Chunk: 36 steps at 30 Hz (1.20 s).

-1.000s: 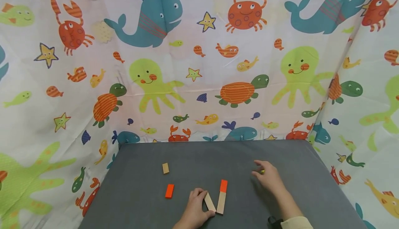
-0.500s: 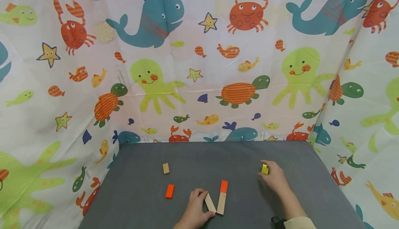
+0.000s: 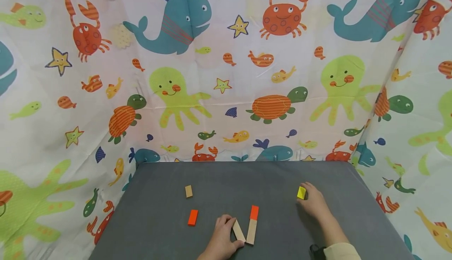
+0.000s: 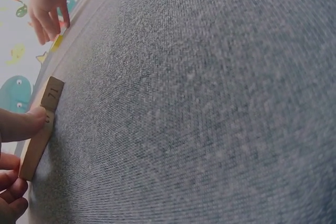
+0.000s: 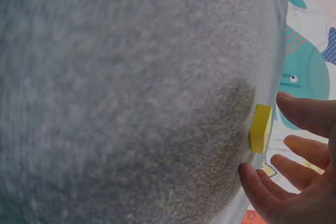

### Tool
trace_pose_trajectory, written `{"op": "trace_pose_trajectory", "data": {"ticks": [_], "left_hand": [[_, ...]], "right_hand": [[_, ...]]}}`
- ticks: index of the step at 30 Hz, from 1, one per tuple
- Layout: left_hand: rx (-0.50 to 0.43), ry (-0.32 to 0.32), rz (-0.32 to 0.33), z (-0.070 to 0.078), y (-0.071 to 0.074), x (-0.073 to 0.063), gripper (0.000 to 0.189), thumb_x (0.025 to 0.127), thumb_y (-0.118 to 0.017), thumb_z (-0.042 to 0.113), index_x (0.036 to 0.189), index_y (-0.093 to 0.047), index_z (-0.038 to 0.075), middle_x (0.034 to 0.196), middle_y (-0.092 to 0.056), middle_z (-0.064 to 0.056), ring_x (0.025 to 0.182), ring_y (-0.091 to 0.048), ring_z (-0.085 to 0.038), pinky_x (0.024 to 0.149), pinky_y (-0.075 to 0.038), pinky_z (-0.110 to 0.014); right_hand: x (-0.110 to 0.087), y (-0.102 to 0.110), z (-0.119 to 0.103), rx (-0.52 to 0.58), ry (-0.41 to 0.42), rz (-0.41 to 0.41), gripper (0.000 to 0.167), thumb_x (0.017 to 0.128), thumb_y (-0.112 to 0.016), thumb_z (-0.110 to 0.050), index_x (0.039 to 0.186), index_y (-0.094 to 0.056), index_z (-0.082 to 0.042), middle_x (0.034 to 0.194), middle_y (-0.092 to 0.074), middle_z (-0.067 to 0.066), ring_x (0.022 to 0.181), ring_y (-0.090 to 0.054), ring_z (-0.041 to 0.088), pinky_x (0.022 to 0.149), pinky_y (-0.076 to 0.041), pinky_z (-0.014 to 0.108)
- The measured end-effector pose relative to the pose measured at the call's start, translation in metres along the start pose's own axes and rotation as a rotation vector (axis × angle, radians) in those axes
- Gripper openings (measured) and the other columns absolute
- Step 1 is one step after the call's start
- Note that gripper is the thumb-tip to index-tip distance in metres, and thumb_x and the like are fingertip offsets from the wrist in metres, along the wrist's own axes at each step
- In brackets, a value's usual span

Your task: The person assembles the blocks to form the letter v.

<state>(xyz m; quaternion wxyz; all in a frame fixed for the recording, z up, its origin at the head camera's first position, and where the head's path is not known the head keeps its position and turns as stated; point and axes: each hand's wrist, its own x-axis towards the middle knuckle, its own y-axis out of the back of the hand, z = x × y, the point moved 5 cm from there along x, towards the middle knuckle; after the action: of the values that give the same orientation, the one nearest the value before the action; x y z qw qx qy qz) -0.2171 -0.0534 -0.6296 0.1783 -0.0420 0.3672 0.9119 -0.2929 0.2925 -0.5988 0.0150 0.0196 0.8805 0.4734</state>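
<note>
My left hand (image 3: 221,237) holds a plain wooden block (image 3: 238,231) lengthwise between thumb and fingertips. This block (image 4: 35,153) slants on the table, its near end meeting a second wooden block (image 3: 251,231), so the two form a narrow V. An orange block (image 3: 254,212) continues the line at the second block's far end. My right hand (image 3: 315,202) is around a small yellow block (image 3: 301,192) on the table's right side. In the right wrist view, the thumb and fingers stand spread, with gaps between them and the yellow block (image 5: 261,128).
Another orange block (image 3: 192,217) lies left of the left hand, and a small wooden block (image 3: 188,191) sits farther back. The dark grey table (image 3: 148,220) ends at a curtain (image 3: 219,107) printed with sea animals.
My right hand has drawn back to the right, so the yellow block, mostly hidden behind it before, now shows in full. The left hand and its block stay put.
</note>
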Motion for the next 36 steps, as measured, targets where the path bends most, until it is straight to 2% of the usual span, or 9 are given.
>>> {"op": "trace_pose_trajectory", "data": {"ticks": [6,14,23,30,36], "left_hand": [[0.006,0.003,-0.001,0.000,0.000,0.000,0.076,0.075,-0.091,0.029,0.136,-0.059,-0.001,0.129,-0.049,-0.006,0.120,-0.043,-0.028,0.100,-0.047,-0.052],[0.004,0.000,-0.006,-0.001,-0.002,0.000,0.075,0.075,-0.091,0.029,0.136,-0.059,-0.001,0.127,-0.049,-0.006,0.117,-0.043,-0.028,0.098,-0.048,-0.052],[-0.020,0.004,-0.015,-0.001,-0.001,0.001,0.075,0.075,-0.090,0.028,0.136,-0.058,-0.002,0.128,-0.049,-0.006,0.119,-0.042,-0.028,0.099,-0.047,-0.053],[-0.010,-0.002,-0.012,-0.001,0.000,0.000,0.075,0.075,-0.091,0.028,0.136,-0.059,-0.001,0.128,-0.049,-0.006,0.118,-0.043,-0.029,0.099,-0.047,-0.053],[-0.021,0.002,-0.011,0.001,0.001,-0.001,0.074,0.075,-0.090,0.027,0.136,-0.059,-0.002,0.128,-0.049,-0.006,0.119,-0.043,-0.028,0.100,-0.047,-0.054]], "right_hand": [[0.001,-0.001,0.002,-0.007,0.000,-0.032,0.067,0.088,-0.073,-0.011,0.144,-0.043,0.011,0.146,-0.041,0.037,0.133,-0.040,0.057,0.108,-0.034,0.068],[0.006,-0.007,0.006,-0.030,-0.010,-0.032,0.064,0.087,-0.076,-0.008,0.140,-0.047,0.014,0.138,-0.049,0.038,0.126,-0.048,0.054,0.104,-0.040,0.066],[0.007,-0.009,0.010,-0.060,-0.030,-0.014,0.062,0.086,-0.079,-0.014,0.133,-0.054,0.017,0.127,-0.052,0.040,0.118,-0.051,0.055,0.099,-0.044,0.064],[0.006,-0.008,0.010,-0.006,-0.044,0.010,0.062,0.085,-0.079,-0.017,0.131,-0.055,0.017,0.125,-0.055,0.037,0.114,-0.055,0.050,0.092,-0.048,0.060],[0.005,-0.007,0.008,0.011,-0.053,0.023,0.061,0.084,-0.081,-0.017,0.131,-0.057,0.014,0.125,-0.057,0.035,0.114,-0.056,0.049,0.093,-0.048,0.060]]}}
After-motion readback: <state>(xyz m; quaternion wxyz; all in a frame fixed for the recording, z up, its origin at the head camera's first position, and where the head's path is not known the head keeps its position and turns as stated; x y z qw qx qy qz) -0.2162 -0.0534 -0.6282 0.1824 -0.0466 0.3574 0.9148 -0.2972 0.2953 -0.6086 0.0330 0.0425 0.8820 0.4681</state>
